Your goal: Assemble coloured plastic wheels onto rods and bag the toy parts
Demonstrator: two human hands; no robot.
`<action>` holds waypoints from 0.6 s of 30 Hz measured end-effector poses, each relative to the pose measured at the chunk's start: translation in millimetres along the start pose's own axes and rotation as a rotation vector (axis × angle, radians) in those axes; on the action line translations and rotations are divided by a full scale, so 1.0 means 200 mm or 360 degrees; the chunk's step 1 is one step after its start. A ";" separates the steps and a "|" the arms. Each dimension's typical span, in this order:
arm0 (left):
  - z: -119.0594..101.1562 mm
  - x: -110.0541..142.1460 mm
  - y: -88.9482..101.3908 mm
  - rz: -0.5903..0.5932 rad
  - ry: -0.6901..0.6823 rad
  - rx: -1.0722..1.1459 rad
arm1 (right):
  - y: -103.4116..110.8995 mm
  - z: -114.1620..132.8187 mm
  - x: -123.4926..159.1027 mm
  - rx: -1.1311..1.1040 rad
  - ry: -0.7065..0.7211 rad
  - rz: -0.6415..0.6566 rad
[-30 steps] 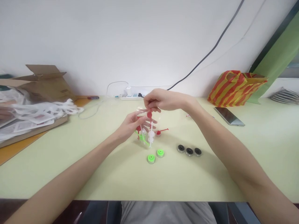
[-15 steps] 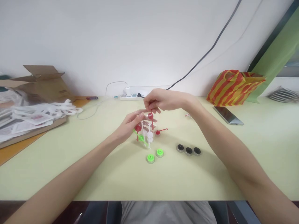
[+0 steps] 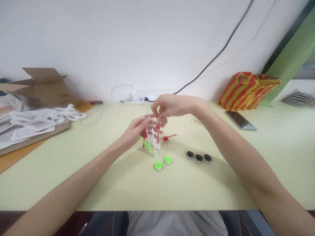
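Fingers (image 3: pixel 161 119) of right hand (image 3: pixel 167 105) and left hand (image 3: pixel 133 132) grip plastic connectors (image 3: pixel 154 141), probably light and stiff, best held by discs (image 3: pixel 144 134), behind table's front edge (image 3: pixel 157 207).

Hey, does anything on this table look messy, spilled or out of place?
Nothing looks spilled or visibly damaged. The untidiest spot is at the left, where white plastic strips lie in a loose tangle before an open cardboard box. The green discs and black discs lie flat on the table.
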State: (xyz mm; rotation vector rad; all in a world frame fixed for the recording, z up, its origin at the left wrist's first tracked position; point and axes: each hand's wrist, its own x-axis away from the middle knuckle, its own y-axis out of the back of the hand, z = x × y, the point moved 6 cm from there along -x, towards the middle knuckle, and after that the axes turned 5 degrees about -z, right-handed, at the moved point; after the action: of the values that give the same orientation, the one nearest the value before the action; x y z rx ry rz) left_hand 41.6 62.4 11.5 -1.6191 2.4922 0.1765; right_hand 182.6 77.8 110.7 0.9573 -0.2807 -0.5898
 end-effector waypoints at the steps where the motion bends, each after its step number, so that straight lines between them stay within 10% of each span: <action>1: 0.00 0.00 0.00 -0.0009 -0.0003 0.0009 | 0.00 0.00 0.00 -0.0004 0.0046 0.0012; 12: -0.02 -0.02 0.03 -0.0056 -0.0045 0.0015 | 0.00 -0.01 -0.01 0.0010 0.0172 0.0036; 18: -0.02 0.00 0.00 0.0055 -0.0082 -0.0055 | 0.07 0.05 -0.01 0.0078 0.0188 -0.0387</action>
State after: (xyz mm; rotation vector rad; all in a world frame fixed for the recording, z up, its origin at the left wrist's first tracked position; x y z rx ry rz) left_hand 41.0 62.2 16.0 -1.5644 2.4929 0.2636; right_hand 181.2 78.8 128.0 1.0777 -0.0730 -0.7478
